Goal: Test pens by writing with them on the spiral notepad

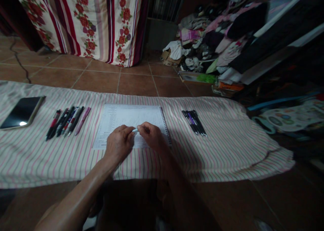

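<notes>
Fingertips of the left hand point(119, 140) and right hand point(152, 134) pinch opposite ends of a pale pen point(135, 130), mostly hidden, over a spiral notebook point(136, 114) on striped cloth point(222, 150). Left of the notebook: a row of pens point(74, 120), then a phone point(22, 111). Right: a smaller pen cluster point(194, 122). Beyond: tiled floor point(101, 75), flowered curtain point(101, 22).

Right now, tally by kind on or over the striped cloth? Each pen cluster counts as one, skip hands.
Dark-screened device: 1
Spiral notebook: 1
Left pen cluster and right pen cluster: 2
Slim pale object, held between left hand and right hand: 1
Total: 5
</notes>
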A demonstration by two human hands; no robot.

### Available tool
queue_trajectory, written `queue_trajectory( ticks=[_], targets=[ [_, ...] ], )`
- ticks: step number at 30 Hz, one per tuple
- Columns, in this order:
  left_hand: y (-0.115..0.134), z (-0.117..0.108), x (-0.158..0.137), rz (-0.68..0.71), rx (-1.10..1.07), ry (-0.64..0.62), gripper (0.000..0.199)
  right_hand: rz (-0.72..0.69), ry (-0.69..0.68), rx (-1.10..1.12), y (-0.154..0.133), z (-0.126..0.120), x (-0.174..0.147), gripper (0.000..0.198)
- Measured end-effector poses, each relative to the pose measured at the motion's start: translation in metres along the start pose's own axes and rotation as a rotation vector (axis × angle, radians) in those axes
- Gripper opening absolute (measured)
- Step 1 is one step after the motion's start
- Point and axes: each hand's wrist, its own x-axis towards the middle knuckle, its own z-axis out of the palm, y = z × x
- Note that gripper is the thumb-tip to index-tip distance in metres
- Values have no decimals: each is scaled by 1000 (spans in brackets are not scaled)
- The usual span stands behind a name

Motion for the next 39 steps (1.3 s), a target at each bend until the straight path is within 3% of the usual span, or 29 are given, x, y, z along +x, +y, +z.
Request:
queue_trajectory(
  ticks=[3,8,11,22,28,31,39],
  targets=[
    [0,0,0,7,-11,-7,26,0,24,-55,-1,1,0,33],
    [-3,0,4,-119,-41,-36,26,-9,-23,325,5,1,2,25],
    [-4,0,6,-182,-115,-34,26,-1,-39,418,6,1,2,25],
    [0,0,3,-102,-41,-20,26,33,-43,316,4,0,1,14],
    [2,2,0,-19,-12,5,26,12,26,-15,2,1,-1,31],
    [2,2,0,-23,-2,0,26,9,47,-57,2,3,0,33],
    [-1,0,4,-124,-50,-41,27,12,-45,389,7,3,2,25]
  ],
)
